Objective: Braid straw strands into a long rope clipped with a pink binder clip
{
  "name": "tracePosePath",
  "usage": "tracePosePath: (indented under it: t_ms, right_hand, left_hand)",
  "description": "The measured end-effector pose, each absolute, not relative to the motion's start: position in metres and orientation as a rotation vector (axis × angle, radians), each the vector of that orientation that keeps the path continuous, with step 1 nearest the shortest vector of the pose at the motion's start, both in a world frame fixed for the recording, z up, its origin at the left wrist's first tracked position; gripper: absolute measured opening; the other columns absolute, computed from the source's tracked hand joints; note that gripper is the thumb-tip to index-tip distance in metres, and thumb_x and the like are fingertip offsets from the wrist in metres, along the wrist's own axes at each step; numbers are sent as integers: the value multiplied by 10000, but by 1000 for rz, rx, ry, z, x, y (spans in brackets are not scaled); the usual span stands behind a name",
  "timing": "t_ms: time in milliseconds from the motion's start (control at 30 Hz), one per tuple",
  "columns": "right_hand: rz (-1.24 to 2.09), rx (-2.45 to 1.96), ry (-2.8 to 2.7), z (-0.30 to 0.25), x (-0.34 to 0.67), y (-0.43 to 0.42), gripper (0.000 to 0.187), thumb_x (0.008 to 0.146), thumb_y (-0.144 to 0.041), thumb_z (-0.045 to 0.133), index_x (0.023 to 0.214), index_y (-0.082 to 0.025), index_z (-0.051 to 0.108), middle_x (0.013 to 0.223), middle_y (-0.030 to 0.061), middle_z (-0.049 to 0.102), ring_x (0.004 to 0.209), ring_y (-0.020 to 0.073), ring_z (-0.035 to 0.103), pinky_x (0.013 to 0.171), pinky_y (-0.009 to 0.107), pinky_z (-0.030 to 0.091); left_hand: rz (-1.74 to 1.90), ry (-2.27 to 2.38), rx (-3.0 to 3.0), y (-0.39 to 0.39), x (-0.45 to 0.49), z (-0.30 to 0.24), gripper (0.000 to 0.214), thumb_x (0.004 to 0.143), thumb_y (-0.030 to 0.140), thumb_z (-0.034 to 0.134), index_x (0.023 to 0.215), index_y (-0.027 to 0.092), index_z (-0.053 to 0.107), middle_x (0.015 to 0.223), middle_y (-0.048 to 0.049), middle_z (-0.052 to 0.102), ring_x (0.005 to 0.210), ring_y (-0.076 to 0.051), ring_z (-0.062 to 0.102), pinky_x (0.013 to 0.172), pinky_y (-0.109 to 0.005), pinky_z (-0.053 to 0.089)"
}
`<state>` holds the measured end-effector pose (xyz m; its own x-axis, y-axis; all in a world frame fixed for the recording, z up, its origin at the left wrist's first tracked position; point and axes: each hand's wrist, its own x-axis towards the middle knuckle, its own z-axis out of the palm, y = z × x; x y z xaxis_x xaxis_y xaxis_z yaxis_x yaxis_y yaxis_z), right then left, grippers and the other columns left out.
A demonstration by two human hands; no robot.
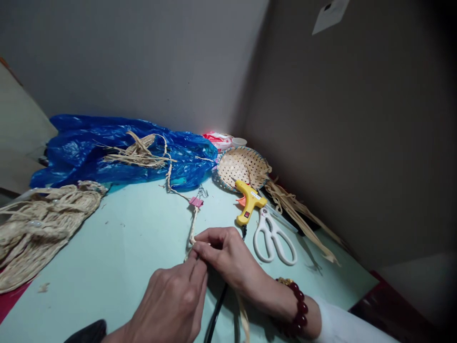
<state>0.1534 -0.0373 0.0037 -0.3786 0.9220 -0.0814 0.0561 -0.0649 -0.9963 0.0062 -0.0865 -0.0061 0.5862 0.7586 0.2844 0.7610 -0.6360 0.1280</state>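
A thin braided straw cord (193, 224) runs toward me from a pink binder clip (196, 202) on the pale green table. At its near end, my right hand (228, 257) pinches the cord between thumb and fingers. My left hand (174, 295) meets it there, fingers closed on the same strands; the fingertips partly hide them. Beyond the clip, the cord leads back to a bundle of loose straw strips (143, 150) lying on a blue plastic bag (85, 147). One loose strip (243, 317) hangs below my right hand.
A yellow glue gun (250, 202), with its black cable (216, 314), lies beside white-handled scissors (273, 238). Behind them a woven basket (239, 166) leans near the wall, with long straw strips (300, 214) to its right. A woven straw piece (46, 224) occupies the left side.
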Motion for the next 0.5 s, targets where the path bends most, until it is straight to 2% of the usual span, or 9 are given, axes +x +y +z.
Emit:
tracePosePath:
  t_ms: [100,167,233,300,400,500]
  right_hand:
    - [1633,-1066,-1382,16,161,-37,167,791,-248,620,716,-110,673,696,40,650,627,114,501,618,230,373]
    - [1662,-1036,-1332,22,165,-37,168,785,-245,625,700,-108,674,664,25,624,584,92,444,591,221,341]
    - [1692,-1037,-1307,24,168,-37,175,788,-254,623,701,-110,670,652,15,600,546,79,377,535,217,285]
    - [1731,-1045,-1311,23,168,-36,186,808,-272,609,722,-112,650,656,16,591,538,80,371,510,219,252]
    - [1685,-1066,-1425,19,167,-36,182,859,-282,563,782,-125,609,683,23,596,575,98,433,531,223,289]
    - [1485,-1098,-1632,14,167,-38,142,912,-260,502,867,-145,572,728,17,600,650,118,491,612,235,357]
  left_hand:
    - [-783,-1413,-2798,-86,-1,6,244,939,268,416,870,193,637,845,-82,674,784,-257,663,664,-361,504]
    - [-1078,-1655,-2796,-79,-7,16,295,961,285,371,875,204,641,929,-68,662,886,-234,628,770,-345,468]
    - [-1213,-2129,-2816,-67,-10,24,301,957,363,406,817,210,624,826,-23,639,778,-186,601,714,-291,443]
    - [-1332,-2516,-2964,-54,-10,24,274,925,397,470,805,197,612,699,7,597,671,-156,561,662,-267,430]
    - [-1695,-2803,-3086,-42,-4,15,266,887,395,537,764,165,587,621,29,544,516,-98,471,523,-224,393]
    - [-1910,-2968,-2965,-40,-1,5,271,850,397,599,731,156,567,553,61,479,416,-55,349,410,-188,296]
